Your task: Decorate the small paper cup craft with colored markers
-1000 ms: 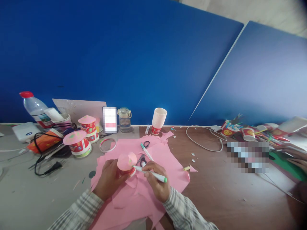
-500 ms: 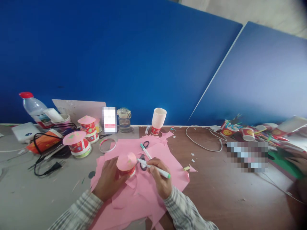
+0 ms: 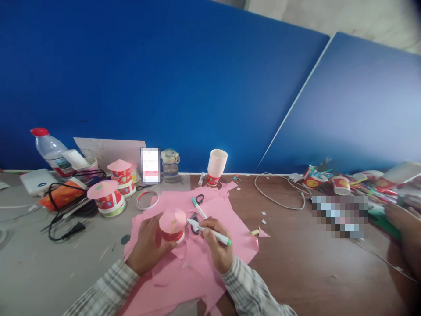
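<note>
My left hand (image 3: 149, 245) is wrapped round a small red paper cup (image 3: 171, 235) topped with a pink paper cone (image 3: 173, 219). In my right hand (image 3: 219, 245) is a white marker with a green end (image 3: 213, 233), its tip close to the right edge of the cone. Under both hands lie overlapping sheets of pink paper (image 3: 197, 285). Just behind the marker, scissors (image 3: 200, 199) with dark handles rest on the paper, partly covered by a second marker with a teal cap (image 3: 198, 206).
Two more cone-topped cups (image 3: 110, 204) stand at left, near a black cable (image 3: 70, 230) and a bottle (image 3: 49, 151). Stacked paper cups (image 3: 217, 164) and a glass jar (image 3: 170, 166) are at the back. At right, another person's hand (image 3: 403, 224) is near green paper.
The view has shifted slightly. My hands keep nearly the same pose, with the marker still beside the cone. The other person's hand at right has moved leftward over the green paper.
</note>
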Demonstrator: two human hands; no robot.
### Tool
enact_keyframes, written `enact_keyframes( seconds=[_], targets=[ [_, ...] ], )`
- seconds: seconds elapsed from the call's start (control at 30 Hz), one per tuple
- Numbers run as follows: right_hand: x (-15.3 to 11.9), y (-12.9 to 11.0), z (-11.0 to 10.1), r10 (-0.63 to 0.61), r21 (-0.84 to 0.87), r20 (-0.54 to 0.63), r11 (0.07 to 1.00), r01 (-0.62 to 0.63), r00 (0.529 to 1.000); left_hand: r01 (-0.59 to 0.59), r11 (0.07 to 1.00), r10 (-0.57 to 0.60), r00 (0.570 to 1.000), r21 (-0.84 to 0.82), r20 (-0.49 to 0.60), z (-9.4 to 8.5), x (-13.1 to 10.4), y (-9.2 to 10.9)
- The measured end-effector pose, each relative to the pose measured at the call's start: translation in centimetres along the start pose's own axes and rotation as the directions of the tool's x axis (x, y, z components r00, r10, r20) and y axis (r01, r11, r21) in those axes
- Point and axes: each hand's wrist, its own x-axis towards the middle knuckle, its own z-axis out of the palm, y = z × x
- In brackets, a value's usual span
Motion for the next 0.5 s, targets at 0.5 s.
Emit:
enact_keyframes(
  seconds=[0.5],
  targets=[
    [-0.20, 0.11, 0.20, -0.037, -0.022, 0.028, 0.999, 0.037, 0.999, 0.039, 0.996, -0.033, 0.996, 0.075, -0.088, 0.91, 0.28, 0.42]
  ],
)
